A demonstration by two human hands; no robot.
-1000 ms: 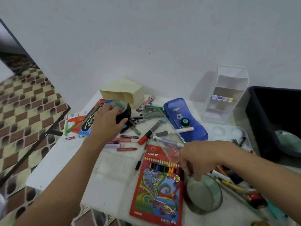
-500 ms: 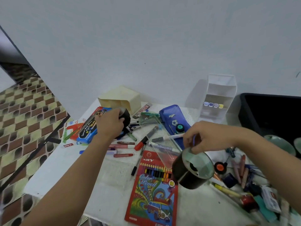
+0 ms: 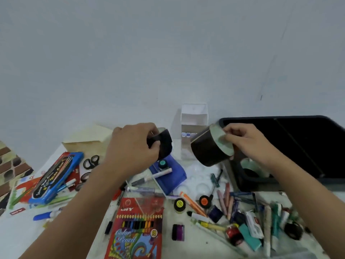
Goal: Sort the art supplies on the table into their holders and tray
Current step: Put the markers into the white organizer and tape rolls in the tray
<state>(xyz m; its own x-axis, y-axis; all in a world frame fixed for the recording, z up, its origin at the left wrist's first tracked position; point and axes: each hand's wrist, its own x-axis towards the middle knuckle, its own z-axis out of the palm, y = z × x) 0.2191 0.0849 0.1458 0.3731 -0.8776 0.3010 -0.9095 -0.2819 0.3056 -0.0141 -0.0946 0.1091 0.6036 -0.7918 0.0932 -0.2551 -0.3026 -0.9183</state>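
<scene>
**Hands**
- Left hand (image 3: 130, 146): fingers and thumb curled round a small black holder (image 3: 165, 144), lifted off the table (image 3: 33, 238) above the far end of the blue pencil case (image 3: 174, 177). A sliver of pale rim shows at the holder's top.
- Right hand (image 3: 248, 144): fingertips pinch the pale green rim of a large black round holder (image 3: 205, 151). It is held in the air, tilted, mouth turned towards the hand, just left of the tray's near left corner and in front of the white tiered organiser (image 3: 194, 118).

**Containers**
- Black tray (image 3: 302, 146): right rear, against the wall. A pale green round item lies inside by its left wall; what it is cannot be told.
- Cream box (image 3: 87, 140): left rear.
- White paint palette (image 3: 197, 177): between pencil case and tray.

**Loose supplies on the table**
- Red box of colour pencils (image 3: 138, 228), front centre.
- Blue flat pen box (image 3: 56, 179), left, lying on red packets.
- White marker (image 3: 161, 173) across the pencil case, beside a teal-lidded pot (image 3: 163, 163).
- Paint pots: yellow lid (image 3: 179, 204), orange lid (image 3: 204, 201), purple (image 3: 178, 232).
- Crayons (image 3: 226, 199), tubes and pens heaped at the front right.
</scene>
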